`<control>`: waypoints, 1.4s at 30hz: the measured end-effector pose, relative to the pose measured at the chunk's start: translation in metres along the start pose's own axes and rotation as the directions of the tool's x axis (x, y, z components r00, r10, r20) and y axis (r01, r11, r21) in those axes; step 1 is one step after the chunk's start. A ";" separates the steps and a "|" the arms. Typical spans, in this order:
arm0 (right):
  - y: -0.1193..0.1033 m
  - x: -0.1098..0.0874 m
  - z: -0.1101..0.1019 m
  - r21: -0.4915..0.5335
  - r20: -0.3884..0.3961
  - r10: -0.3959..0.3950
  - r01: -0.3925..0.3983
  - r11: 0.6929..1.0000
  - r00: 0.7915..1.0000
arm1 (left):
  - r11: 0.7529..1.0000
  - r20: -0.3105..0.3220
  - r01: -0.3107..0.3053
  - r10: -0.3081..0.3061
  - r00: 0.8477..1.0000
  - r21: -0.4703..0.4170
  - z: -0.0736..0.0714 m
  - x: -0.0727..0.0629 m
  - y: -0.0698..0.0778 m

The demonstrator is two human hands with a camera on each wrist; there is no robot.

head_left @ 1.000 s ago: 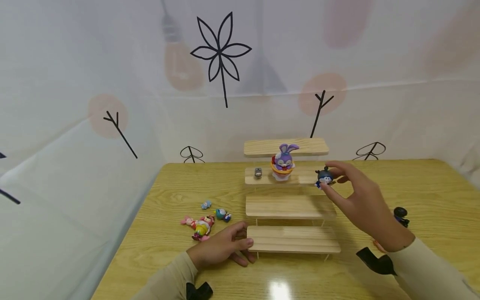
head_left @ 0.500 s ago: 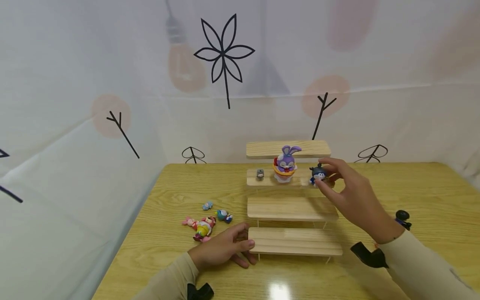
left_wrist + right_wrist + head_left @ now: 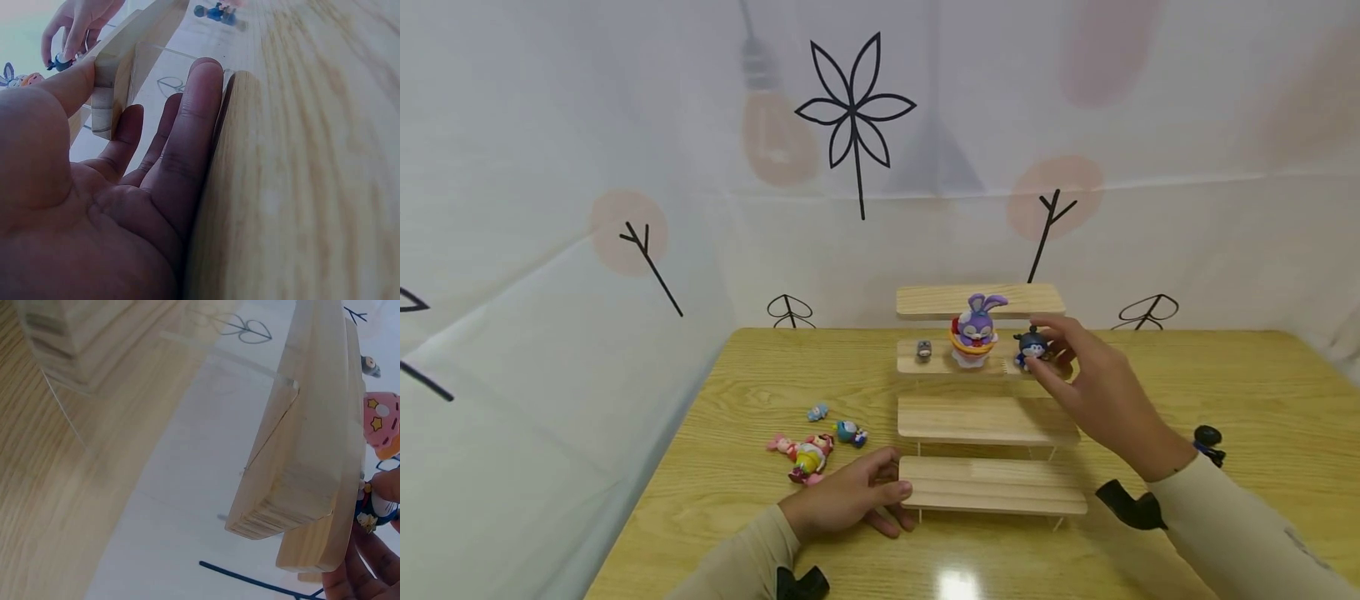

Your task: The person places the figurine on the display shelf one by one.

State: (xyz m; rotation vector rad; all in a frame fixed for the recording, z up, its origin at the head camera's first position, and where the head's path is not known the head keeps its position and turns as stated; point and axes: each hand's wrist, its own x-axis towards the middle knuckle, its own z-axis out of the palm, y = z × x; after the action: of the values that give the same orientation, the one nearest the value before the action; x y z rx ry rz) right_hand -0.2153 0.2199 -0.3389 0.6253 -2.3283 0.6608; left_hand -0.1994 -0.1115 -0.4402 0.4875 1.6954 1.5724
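At the right end of the second-highest step of a wooden tiered display stand (image 3: 988,417), my right hand (image 3: 1101,396) pinches a small figurine (image 3: 1032,350) with a dark cap and blue body. The right wrist view shows this figurine (image 3: 370,509) between thumb and fingers, upright at the board's edge. My left hand (image 3: 848,498) holds the left end of the lowest board, thumb on the edge and fingers below, as the left wrist view shows. On the figurine's step also stand a purple rabbit figurine (image 3: 975,327) in an orange-rimmed cup and a tiny grey figurine (image 3: 923,351).
Left of the stand lie a pink-and-yellow figurine (image 3: 810,457), a teal-and-blue figurine (image 3: 851,432) and a tiny light-blue figurine (image 3: 817,412). A black-and-blue figurine (image 3: 1208,443) lies at the right. A white patterned cloth (image 3: 925,242) hangs behind the table.
My right hand has moved left along the second-highest step with the dark-capped figurine, closer to the purple rabbit figurine. The left hand keeps its hold on the lowest board.
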 end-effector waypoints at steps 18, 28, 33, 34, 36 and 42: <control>0.000 0.003 0.005 -0.020 0.009 0.026 -0.026 0.999 1.000 | 1.000 0.025 -0.012 0.012 1.000 -0.007 -0.001 0.001 0.001; 0.001 0.003 0.007 -0.001 -0.004 0.043 -0.043 0.999 0.999 | 1.000 0.024 -0.011 0.011 1.000 -0.013 -0.001 0.001 0.001; 0.002 0.003 0.008 0.014 -0.016 0.054 -0.054 0.998 0.998 | 1.000 0.012 -0.014 0.014 1.000 -0.006 0.000 0.000 0.004; 0.002 0.003 0.008 0.017 -0.018 0.056 -0.056 0.998 0.998 | 1.000 0.009 -0.014 0.014 1.000 -0.005 0.000 0.000 0.004; 0.002 0.003 0.009 0.026 -0.022 0.061 -0.060 0.998 0.998 | 1.000 0.010 -0.012 0.012 1.000 -0.007 0.000 0.000 0.004; 0.004 0.000 0.011 0.064 -0.023 0.095 -0.093 0.994 0.995 | 1.000 0.012 -0.003 0.003 1.000 -0.015 0.000 0.000 0.003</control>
State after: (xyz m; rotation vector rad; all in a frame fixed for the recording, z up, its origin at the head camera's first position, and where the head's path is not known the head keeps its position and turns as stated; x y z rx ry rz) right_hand -0.2221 0.2163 -0.3474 0.5347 -2.3322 0.7827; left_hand -0.1999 -0.1109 -0.4371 0.4907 1.6740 1.5801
